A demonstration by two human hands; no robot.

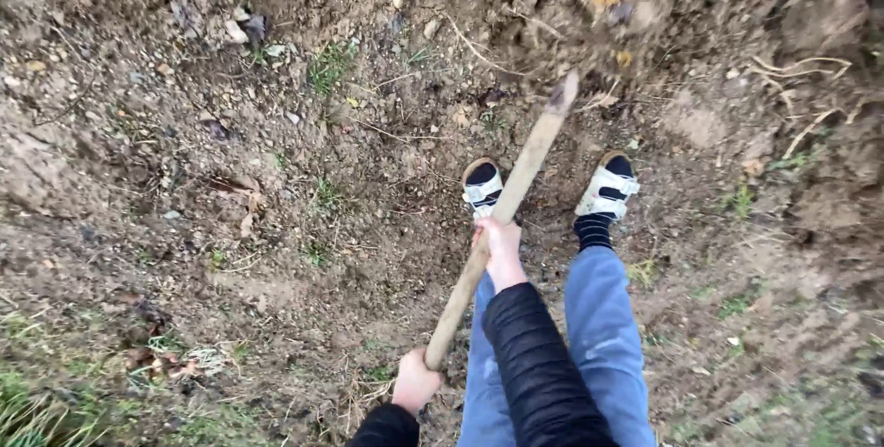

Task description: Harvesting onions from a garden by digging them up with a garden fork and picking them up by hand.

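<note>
Two hands on one long pale wooden tool handle (502, 217), spaced apart for leverage. Left hand (415, 381) near, wrapped tight round butt end; right hand (500, 249) farther up, fingers curled shut round mid-shaft. Handle runs diagonally from near-left up to far-right, between both feet, tip (562, 92) blurred over loose brown dug soil (276, 134); tool head not visible, prob. lost in blur. Stance wide, white strapped sandals w/ dark socks (606, 191) either side of shaft, likely keeping toes out of swing path. Black padded sleeves (539, 364), blue jeans (603, 336). Grass patch (37, 401) near-left, dry roots (801, 65) far-right.
</note>
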